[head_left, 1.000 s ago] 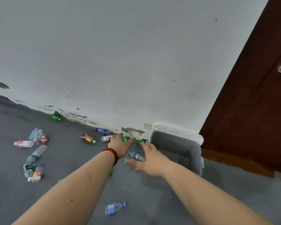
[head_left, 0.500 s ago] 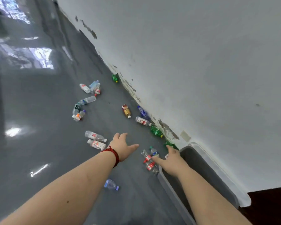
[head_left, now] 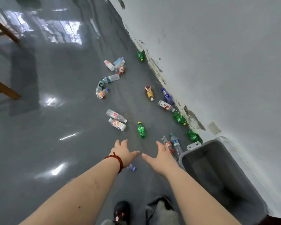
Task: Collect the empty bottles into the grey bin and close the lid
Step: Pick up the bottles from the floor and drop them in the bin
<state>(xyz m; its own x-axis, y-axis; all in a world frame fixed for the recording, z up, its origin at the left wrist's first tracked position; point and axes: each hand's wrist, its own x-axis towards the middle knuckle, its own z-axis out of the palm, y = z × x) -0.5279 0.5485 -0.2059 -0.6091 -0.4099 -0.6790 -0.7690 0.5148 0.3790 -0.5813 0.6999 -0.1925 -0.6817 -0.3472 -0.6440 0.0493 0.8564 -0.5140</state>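
The grey bin [head_left: 183, 159] stands open at the lower right against the white wall, its lid [head_left: 243, 161] swung back onto the wall. Several empty plastic bottles lie scattered on the grey floor. A small green bottle [head_left: 141, 129] lies just ahead of my hands. Two clear bottles [head_left: 173, 144] lie beside the bin's near corner. My left hand [head_left: 124, 152], with a red bead bracelet, and my right hand [head_left: 161, 157] reach forward side by side above the floor, fingers spread, holding nothing. A small clear bottle with a blue cap [head_left: 131, 167] peeks out under my left wrist.
More bottles lie farther off: two white-labelled ones [head_left: 117, 120], an amber one [head_left: 149, 93], green ones along the wall [head_left: 179, 118], a cluster [head_left: 115, 64] at the back. Wooden furniture legs [head_left: 2, 88] stand at the far left. My shoes [head_left: 122, 211] show at the bottom.
The view has swung left and down, away from the wall. My right hand has come off the bin's rim and both hands now hover together near the green bottle.
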